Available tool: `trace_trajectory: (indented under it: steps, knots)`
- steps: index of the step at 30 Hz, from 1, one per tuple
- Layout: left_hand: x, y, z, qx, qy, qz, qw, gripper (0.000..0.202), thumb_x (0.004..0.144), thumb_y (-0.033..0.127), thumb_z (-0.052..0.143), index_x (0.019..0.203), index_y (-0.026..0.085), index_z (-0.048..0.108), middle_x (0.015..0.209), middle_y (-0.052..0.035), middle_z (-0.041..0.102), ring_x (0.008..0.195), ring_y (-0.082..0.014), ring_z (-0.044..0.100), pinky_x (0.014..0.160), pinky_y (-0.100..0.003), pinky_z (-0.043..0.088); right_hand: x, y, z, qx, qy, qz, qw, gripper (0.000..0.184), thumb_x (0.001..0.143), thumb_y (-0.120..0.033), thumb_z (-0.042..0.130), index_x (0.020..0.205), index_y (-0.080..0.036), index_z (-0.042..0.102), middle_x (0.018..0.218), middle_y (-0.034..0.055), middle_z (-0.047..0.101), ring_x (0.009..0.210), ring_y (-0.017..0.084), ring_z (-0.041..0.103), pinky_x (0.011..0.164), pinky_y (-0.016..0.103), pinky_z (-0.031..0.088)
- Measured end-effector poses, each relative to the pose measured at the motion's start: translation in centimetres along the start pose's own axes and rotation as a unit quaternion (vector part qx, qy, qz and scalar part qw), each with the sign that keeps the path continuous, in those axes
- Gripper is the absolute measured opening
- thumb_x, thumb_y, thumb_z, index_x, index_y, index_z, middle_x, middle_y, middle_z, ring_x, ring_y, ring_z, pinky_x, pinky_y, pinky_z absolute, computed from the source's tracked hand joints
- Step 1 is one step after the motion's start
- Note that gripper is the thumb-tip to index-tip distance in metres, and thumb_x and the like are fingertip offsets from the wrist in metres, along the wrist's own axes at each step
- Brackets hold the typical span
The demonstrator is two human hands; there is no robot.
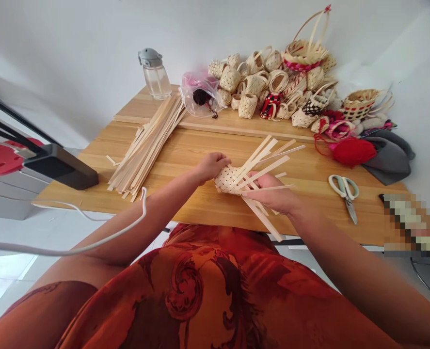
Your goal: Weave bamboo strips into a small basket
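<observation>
Head view, half-woven basket (226, 180), pale checked weave; loose strips (256, 160) fanning outward

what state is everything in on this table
unfinished woven basket, woven at one end, loose strip ends fanning out
left hand, gripping the basket
right hand, holding the basket among the strips
pale strip pile, loose, unbound
scissors, blades closed, lying flat
glass bottle, upright, grey cap on
plastic bag, crumpled, dark contents inside
red yarn ball, wound, loose strand trailing
small baskets, heaped
</observation>
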State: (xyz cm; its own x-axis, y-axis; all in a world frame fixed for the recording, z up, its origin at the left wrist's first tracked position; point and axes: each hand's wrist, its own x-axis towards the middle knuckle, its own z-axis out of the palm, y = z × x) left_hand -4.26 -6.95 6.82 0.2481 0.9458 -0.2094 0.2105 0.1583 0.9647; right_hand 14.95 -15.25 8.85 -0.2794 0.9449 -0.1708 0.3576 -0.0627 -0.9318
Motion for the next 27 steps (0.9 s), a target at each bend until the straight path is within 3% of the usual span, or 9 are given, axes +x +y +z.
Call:
trace_trajectory:
  steps: [3,6,9,12,15,20,27]
  knots:
    - [-1.1,0.5,0.3,-0.113,-0.036,-0.043,0.992,0.034,0.09,0.05,0.062,0.09,0.016,0.068,0.076,-0.0034,0.067,0.06,-0.0129,0.057,0.056,-0.025,0.043,0.6,-0.2,-0.7,0.035,-0.003,0.008,0.999,0.039,0.067,-0.023,0.08,0.106,-0.02,0.075,0.105,0.005,0.079,0.097,0.026,0.072,0.093,0.041,0.055]
    - [-1.8,1.2,0.6,-0.158,-0.053,-0.049,0.985,0.046,0.082,0.061,0.068,0.096,0.017,0.066,0.08,-0.0028,0.068,0.062,-0.0133,0.06,0.055,-0.023,0.045,1.4,-0.6,-1.3,0.052,0.007,-0.028,0.998,0.038,0.066,-0.021,0.079,0.103,-0.019,0.074,0.108,0.0053,0.078,0.1,0.025,0.071,0.099,0.042,0.052]
    - [-1.7,1.6,0.7,-0.129,-0.048,-0.015,0.99,0.048,0.076,0.06,0.074,0.095,0.017,0.065,0.074,-0.0004,0.065,0.058,-0.0115,0.057,0.052,-0.022,0.043,1.7,-1.2,-1.7,0.019,0.003,-0.028,0.999,0.035,0.067,-0.021,0.08,0.101,-0.018,0.074,0.104,0.0054,0.078,0.097,0.024,0.071,0.094,0.041,0.054]
    - [-1.2,1.5,0.6,-0.103,-0.048,0.01,0.993,0.042,0.076,0.054,0.075,0.092,0.018,0.064,0.071,0.0007,0.064,0.056,-0.011,0.056,0.052,-0.022,0.043,1.7,-2.0,-2.3,-0.036,-0.009,-0.023,0.999,0.029,0.069,-0.018,0.077,0.098,-0.022,0.075,0.093,0.0011,0.078,0.083,0.022,0.071,0.08,0.036,0.058]
    - [-0.8,1.3,0.5,-0.093,-0.046,0.02,0.994,0.038,0.075,0.051,0.076,0.088,0.017,0.063,0.07,0.0014,0.064,0.056,-0.0104,0.055,0.052,-0.022,0.042,1.8,-2.6,-2.8,-0.092,-0.019,-0.056,0.994,0.026,0.066,-0.011,0.073,0.087,-0.026,0.076,0.083,-0.0023,0.077,0.075,0.021,0.07,0.072,0.032,0.057]
    - [-0.1,1.1,0.1,-0.099,-0.054,-0.014,0.993,0.038,0.076,0.052,0.072,0.089,0.016,0.066,0.071,0.0,0.065,0.056,-0.0117,0.055,0.051,-0.023,0.041,2.8,-3.1,-3.1,-0.113,-0.013,-0.089,0.989,0.024,0.065,-0.012,0.07,0.082,-0.027,0.078,0.087,-0.0033,0.078,0.085,0.025,0.071,0.081,0.035,0.056]
    - [1.4,1.5,-0.8,-0.107,-0.071,-0.022,0.991,0.042,0.074,0.054,0.075,0.089,0.016,0.067,0.076,-0.0025,0.068,0.059,-0.0128,0.058,0.053,-0.024,0.042,4.0,-4.7,-3.2,-0.14,-0.034,-0.118,0.983,0.031,0.069,-0.012,0.067,0.091,-0.029,0.08,0.09,-0.0027,0.079,0.091,0.026,0.07,0.084,0.034,0.056]
